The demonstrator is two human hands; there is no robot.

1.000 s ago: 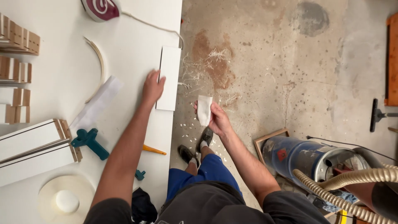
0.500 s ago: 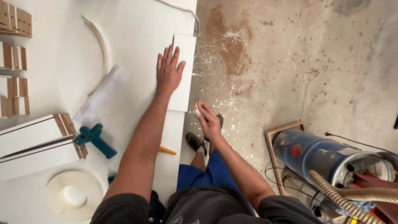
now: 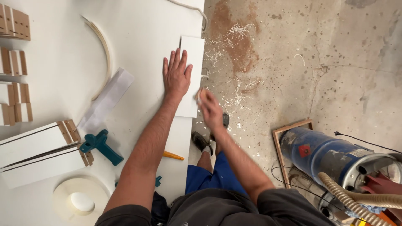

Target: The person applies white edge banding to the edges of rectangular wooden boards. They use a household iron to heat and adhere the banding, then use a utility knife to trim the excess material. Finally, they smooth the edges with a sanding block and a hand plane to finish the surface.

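A white rectangular panel (image 3: pixel 192 46) lies at the right edge of the white worktable (image 3: pixel 138 37). My left hand (image 3: pixel 176 75) rests flat on it, fingers spread, pressing it down. My right hand (image 3: pixel 210 109) is blurred with motion at the panel's right edge, just off the table side. It is closed around a small pale sheet whose tip shows at the fingertips; I cannot make out exactly what the sheet is.
The table holds a curved thin strip (image 3: pixel 105 50), a long white strip (image 3: pixel 106 100), a teal tool (image 3: pixel 100 145), a yellow pencil (image 3: pixel 172 155), a tape roll (image 3: pixel 79 201), white boards (image 3: pixel 33 155) and small wooden pieces (image 3: pixel 12 62). A blue vacuum (image 3: pixel 326 152) with hose (image 3: pixel 356 201) stands on the shaving-strewn floor.
My left hand slid up the panel and spread flat on it. My right hand rose from beside my legs to the panel's edge with the pale sheet.
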